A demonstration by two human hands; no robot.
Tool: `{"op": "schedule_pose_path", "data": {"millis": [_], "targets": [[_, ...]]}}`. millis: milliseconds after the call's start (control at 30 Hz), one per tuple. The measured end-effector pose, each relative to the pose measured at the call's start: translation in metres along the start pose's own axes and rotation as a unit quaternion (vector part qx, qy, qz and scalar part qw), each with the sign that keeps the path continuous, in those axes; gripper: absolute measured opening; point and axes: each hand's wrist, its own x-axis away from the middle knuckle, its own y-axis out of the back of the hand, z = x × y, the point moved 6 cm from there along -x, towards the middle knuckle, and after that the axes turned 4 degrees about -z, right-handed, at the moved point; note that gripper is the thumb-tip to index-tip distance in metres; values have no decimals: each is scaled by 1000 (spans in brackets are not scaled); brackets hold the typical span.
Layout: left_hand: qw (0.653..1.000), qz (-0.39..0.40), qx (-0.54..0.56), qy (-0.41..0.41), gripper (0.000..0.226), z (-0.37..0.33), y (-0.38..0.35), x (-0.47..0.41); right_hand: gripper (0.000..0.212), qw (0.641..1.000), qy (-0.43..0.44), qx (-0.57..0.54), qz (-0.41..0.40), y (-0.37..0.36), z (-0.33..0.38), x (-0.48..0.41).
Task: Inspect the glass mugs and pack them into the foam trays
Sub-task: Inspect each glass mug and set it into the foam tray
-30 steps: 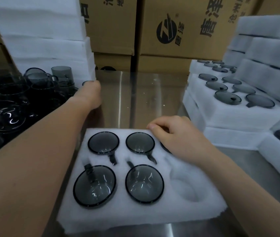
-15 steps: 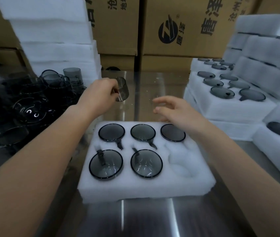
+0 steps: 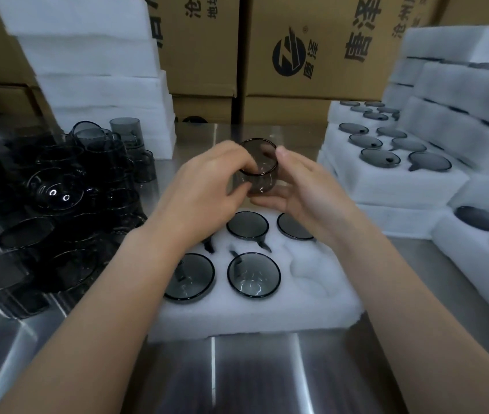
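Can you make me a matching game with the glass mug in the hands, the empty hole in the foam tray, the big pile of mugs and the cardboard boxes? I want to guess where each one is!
Things:
1. held mug
2. empty pocket
3. pile of loose mugs
4. cardboard boxes

Places:
A. on the table, far left
B. at the back, behind the table
C. front right corner of the foam tray
D. in the air above the tray, between the left hand and right hand

Pairs: 1-D, 2-C, 3-A, 4-B
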Motion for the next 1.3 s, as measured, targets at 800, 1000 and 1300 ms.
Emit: {"op": "schedule_pose_path", "data": {"millis": [800,1000,1300], "targets": [[990,-26,109,87,64,4,-4,7,32,1000,9,-3,-1,-1,-6,0],[996,-5,73,57,64,1,-7,7,52,992,71,105,-8,-5,-4,2],[962,-50,217,160,59,19,-2,12,53,973,155,170,21,-4,7,6]]}}
